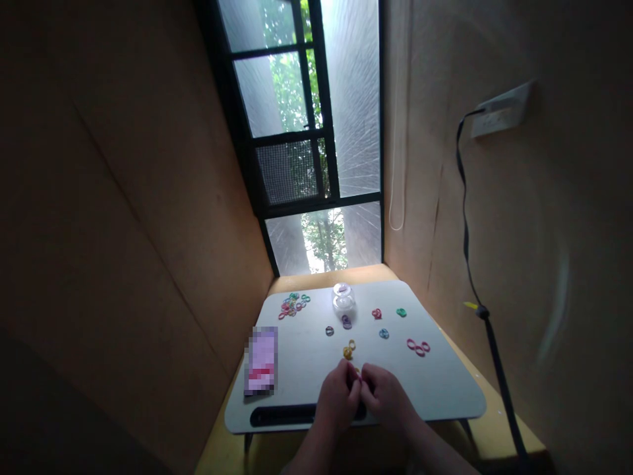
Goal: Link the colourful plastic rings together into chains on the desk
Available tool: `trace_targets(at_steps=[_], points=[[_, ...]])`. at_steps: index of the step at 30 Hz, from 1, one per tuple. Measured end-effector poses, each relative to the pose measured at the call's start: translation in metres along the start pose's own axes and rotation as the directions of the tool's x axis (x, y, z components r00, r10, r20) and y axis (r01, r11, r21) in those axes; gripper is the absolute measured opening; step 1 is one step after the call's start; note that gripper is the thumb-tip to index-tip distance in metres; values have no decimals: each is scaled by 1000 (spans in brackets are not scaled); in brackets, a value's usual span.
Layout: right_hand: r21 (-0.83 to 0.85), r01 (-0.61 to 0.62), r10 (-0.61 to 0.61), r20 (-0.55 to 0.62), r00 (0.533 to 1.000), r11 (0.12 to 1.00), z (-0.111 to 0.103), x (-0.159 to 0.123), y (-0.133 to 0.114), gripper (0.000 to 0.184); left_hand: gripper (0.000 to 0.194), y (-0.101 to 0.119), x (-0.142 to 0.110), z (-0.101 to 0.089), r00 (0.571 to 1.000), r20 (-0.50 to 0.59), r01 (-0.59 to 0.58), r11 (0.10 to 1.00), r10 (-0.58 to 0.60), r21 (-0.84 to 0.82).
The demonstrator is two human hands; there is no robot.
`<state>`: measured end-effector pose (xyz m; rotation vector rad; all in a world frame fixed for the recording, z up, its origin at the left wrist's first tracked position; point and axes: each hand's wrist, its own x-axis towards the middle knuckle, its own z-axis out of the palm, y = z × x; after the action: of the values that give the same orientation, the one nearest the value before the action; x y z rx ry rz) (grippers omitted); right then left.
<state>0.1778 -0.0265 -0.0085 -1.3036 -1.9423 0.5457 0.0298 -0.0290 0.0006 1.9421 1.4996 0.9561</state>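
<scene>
My left hand (339,394) and my right hand (384,394) meet over the front middle of the white table (297,376). Their fingers are closed, and the fingertips touch in a pinch. Whatever lies between them is too small and covered to make out; a speck of yellow shows just behind. Just beyond the left fingertips lies a little cluster of yellow hair ties (348,352). Farther off are purple hair ties (347,322), dark ones (329,331), blue ones (384,334), red ones (376,314), green ones (401,312) and pink ones (419,347).
A mixed pile of hair ties (293,305) lies at the back left. A clear round container (343,301) stands at the back middle. On the left is a blurred purple packet (262,359). A dark slot (281,415) runs along the front edge. A black cord (497,369) hangs at right.
</scene>
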Motion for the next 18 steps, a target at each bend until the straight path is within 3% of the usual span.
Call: trace_targets(at_steps=[18], points=[[-1, 12, -12, -17, 1000, 1000, -2, -2, -2, 14, 6, 1, -2, 1, 1000, 23, -3, 1000, 3, -24]])
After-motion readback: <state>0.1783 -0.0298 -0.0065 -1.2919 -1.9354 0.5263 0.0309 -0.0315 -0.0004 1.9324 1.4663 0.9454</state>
